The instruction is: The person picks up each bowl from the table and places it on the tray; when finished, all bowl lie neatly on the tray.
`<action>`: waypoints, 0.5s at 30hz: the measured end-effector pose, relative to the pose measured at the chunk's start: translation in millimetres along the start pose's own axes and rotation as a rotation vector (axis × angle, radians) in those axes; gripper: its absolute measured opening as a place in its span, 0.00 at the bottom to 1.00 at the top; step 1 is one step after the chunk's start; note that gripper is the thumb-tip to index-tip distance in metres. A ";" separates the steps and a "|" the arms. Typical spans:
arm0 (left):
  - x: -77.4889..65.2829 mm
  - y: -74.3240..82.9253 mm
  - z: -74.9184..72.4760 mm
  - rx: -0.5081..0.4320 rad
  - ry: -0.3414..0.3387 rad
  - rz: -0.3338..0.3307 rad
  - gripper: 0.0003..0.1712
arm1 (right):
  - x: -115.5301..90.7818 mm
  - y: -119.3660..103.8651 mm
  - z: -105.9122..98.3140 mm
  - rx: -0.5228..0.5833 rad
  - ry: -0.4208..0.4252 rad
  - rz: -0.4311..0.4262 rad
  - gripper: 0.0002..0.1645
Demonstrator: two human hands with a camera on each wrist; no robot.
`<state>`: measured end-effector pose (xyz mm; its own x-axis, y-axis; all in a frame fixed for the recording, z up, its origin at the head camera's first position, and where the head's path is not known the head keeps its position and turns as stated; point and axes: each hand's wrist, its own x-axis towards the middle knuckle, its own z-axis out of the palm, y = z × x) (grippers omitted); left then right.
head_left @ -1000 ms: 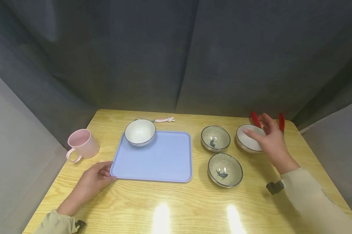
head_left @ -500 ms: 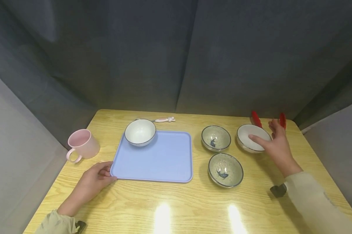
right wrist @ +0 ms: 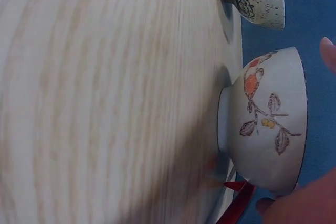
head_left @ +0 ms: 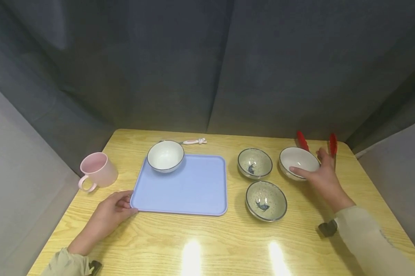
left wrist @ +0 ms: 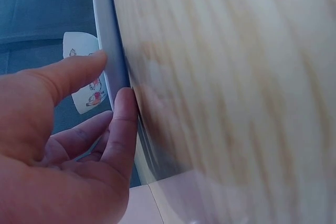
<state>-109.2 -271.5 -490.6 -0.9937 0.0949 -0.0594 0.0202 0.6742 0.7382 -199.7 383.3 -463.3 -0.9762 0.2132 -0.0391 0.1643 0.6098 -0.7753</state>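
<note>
At the left, my left hand pinches the near left corner of a light blue tray. In the left wrist view the thumb lies on the tray rim, with fingers against its edge. My right hand is spread around the right side of a white bowl. Its thumb reaches over the bowl's near rim and looks apart from it in the right wrist view. Fingers there are close to the outer wall of the bowl, painted with a bird and leaves; contact is unclear.
A second white bowl sits on the tray's far left corner. Two speckled bowls with fish motifs stand between tray and right hand. Red-tipped tongs lie behind that hand, a pink mug far left, a pink-handled utensil at the back.
My right hand has shifted right and lower around the white bowl, its thumb coming down toward the near rim. The left hand and tray have stayed put.
</note>
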 end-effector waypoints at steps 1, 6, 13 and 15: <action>0.1 0.1 0.0 0.000 0.001 0.000 0.37 | 0.3 1.4 0.6 -0.012 0.001 0.000 0.83; 0.5 -0.2 0.0 0.000 0.001 0.000 0.37 | 0.2 6.2 3.1 -0.054 0.014 -0.018 0.82; -0.1 -0.5 -0.5 -0.001 -0.002 -0.007 0.37 | -2.3 8.5 6.4 -0.094 -0.016 -0.016 0.83; -0.5 -0.6 -0.6 -0.003 0.000 -0.006 0.37 | -2.4 8.5 7.0 -0.096 -0.021 -0.015 0.84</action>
<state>-108.8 -272.4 -490.6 -0.9938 0.0913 -0.0639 0.0143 0.6725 0.7399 -197.0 382.6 -474.3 -0.9814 0.1876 -0.0419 0.1611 0.6838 -0.7117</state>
